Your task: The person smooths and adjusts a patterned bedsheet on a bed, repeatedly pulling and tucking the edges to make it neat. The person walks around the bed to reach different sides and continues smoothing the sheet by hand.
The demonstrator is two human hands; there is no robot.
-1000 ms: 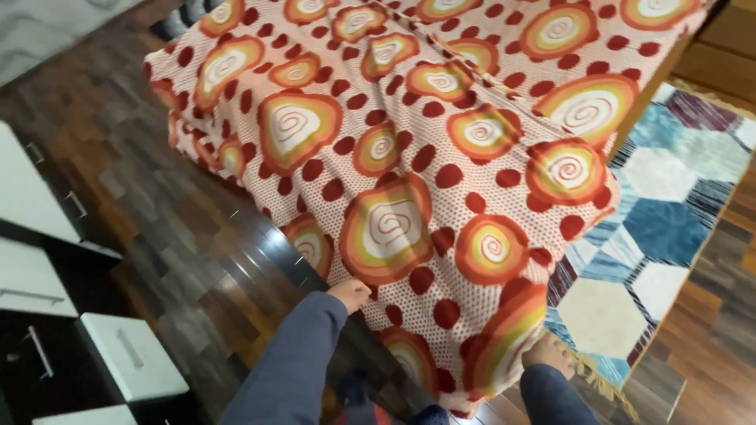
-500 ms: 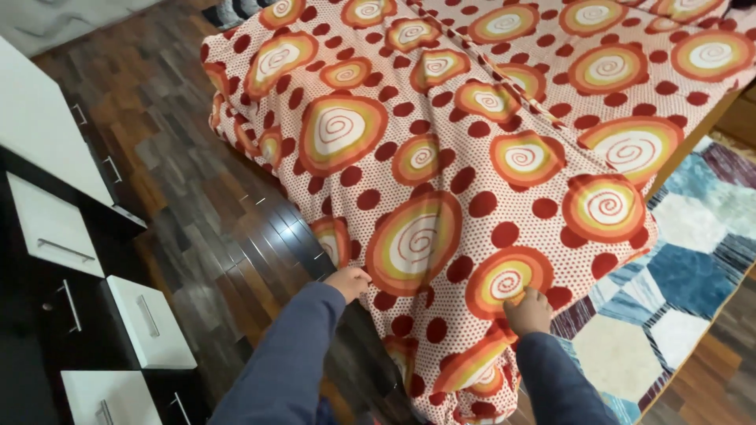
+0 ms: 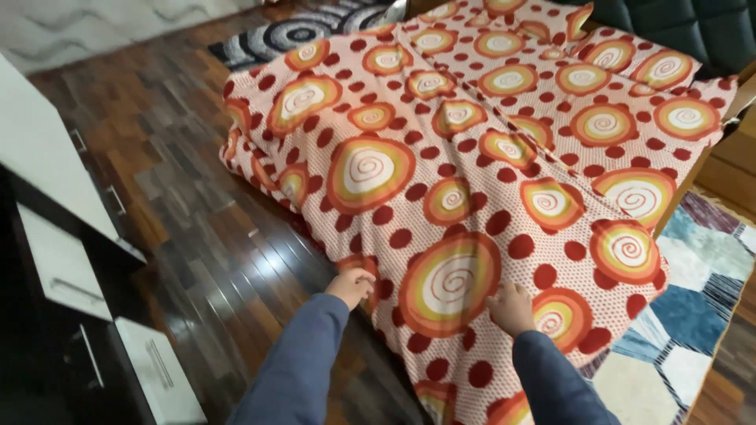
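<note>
Bedspread (image 3: pixel 472 157), one, red-spotted with orange spirals, covers the bed. Left hand (image 3: pixel 352 286) at 7 o'clock pinches its hanging edge; right hand (image 3: pixel 512 308) at 6 o'clock presses flat, fingers spread, gripping nothing.

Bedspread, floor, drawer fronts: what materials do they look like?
Bedspread: soft woven cloth, matte; it creases and drapes over the edge. Floor: dark wood or wood-look planks, glossy; plank seams and light glare. Drawer fronts: smooth white panel, probably laminate, with metal-looking bar handles.
</note>
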